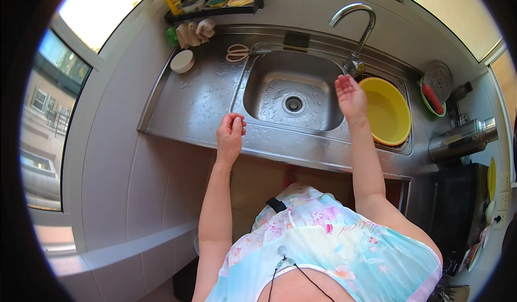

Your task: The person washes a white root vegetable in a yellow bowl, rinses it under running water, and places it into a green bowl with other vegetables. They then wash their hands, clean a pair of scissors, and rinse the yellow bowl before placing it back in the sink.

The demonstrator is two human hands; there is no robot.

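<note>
My left hand (231,136) is held over the front rim of the stainless steel sink counter, left of the basin. Its fingers are curled in with the thumb against them, and nothing shows in it. My right hand (351,98) hovers over the right rim of the sink basin (274,75), palm turned up, fingers extended, holding nothing. Just right of it, a yellow plastic basin (385,112) stands on the ribbed drainer side, partly behind my wrist. Water drops dot the sink floor around the drain strainer (293,104). The chrome faucet (365,31) arches behind my right hand; no water runs from it.
Scissors with pink handles (237,53) lie at the basin's back left corner. A white bowl (182,62) stands farther left, below hanging gloves (195,33) and a black wall shelf (220,6). At right are a green-rimmed bowl with a red-handled tool (432,99) and a steel flask (462,138).
</note>
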